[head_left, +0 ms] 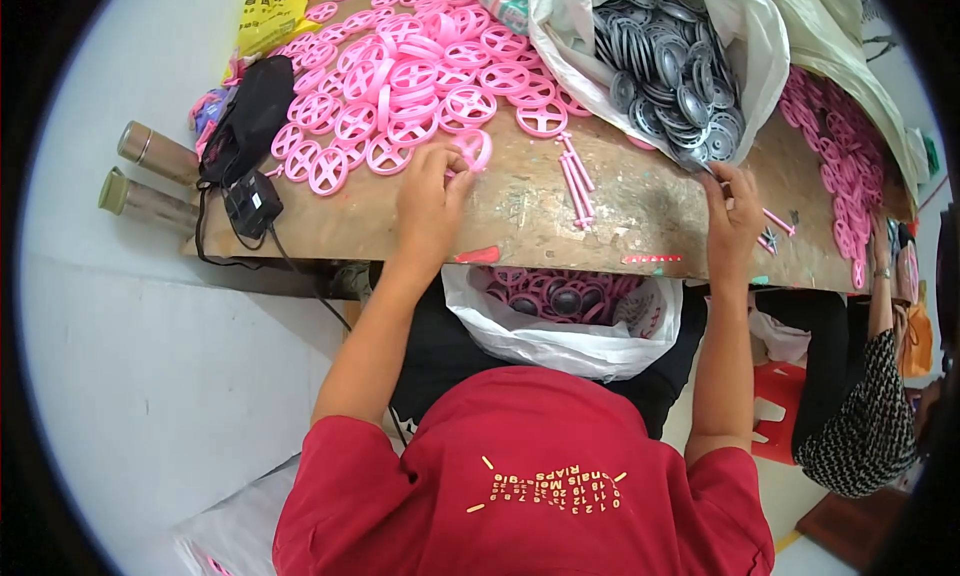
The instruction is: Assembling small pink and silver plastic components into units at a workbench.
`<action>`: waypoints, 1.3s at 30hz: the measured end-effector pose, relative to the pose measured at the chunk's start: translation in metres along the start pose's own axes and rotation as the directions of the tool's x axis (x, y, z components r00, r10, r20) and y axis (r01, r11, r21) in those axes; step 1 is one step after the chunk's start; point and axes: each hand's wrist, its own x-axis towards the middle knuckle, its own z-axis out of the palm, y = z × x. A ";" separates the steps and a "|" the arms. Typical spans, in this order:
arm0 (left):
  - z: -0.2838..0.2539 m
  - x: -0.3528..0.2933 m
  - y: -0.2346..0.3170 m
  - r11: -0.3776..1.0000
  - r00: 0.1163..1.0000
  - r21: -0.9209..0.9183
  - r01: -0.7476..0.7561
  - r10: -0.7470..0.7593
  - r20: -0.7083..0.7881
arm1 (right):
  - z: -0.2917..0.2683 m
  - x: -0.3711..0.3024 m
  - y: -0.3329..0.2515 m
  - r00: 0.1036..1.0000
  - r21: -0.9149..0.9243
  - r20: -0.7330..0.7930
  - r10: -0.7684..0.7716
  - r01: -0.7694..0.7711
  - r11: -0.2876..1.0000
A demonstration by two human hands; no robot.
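My left hand [432, 198] is over the near part of the table, its fingers closed on the edge of a pink spoked wheel [484, 150]. Behind it spreads a big heap of similar pink wheels [412, 76]. At the near lip of a white sack [765, 51] full of dark grey discs [668, 66], my right hand [735, 211] pinches a grey disc [692, 162], partly hidden by the fingers. Between my hands lie several thin pink rods [577, 188] with flared ends.
An open white bag [480, 328] of pink wheels with dark centres sits on my lap, below the table edge. A black adapter [252, 204] with a cable and two bottles [155, 154] are at left. Another person's patterned sleeve [865, 416] is at right, beside more pink wheels [845, 176].
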 end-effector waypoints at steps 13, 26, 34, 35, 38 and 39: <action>0.056 -0.029 0.078 0.379 0.865 -0.779 0.499 -0.159 0.476 | 0.024 -0.029 -0.084 0.971 0.606 0.221 0.092 -0.210 0.767; 0.047 -0.050 0.076 0.690 0.919 -0.632 0.354 -0.131 0.371 | 0.008 -0.046 -0.086 0.800 0.664 0.584 0.138 -0.569 0.486; -0.003 -0.047 0.064 0.948 0.852 -0.202 0.245 -0.111 0.512 | 0.009 0.040 -0.001 0.963 0.357 0.114 0.245 -0.270 0.894; -0.005 -0.038 0.066 0.986 0.899 -0.106 0.131 -0.073 0.433 | 0.015 0.052 0.017 0.963 0.361 0.114 0.243 -0.268 0.893; -0.003 -0.014 0.043 0.984 0.990 0.170 -0.058 0.035 0.138 | 0.032 0.070 0.041 0.997 0.009 -0.060 -0.042 0.043 0.999; 0.000 -0.004 0.030 0.983 0.991 0.177 -0.051 0.028 0.129 | 0.034 0.071 0.041 0.999 -0.020 0.033 -0.003 0.004 1.000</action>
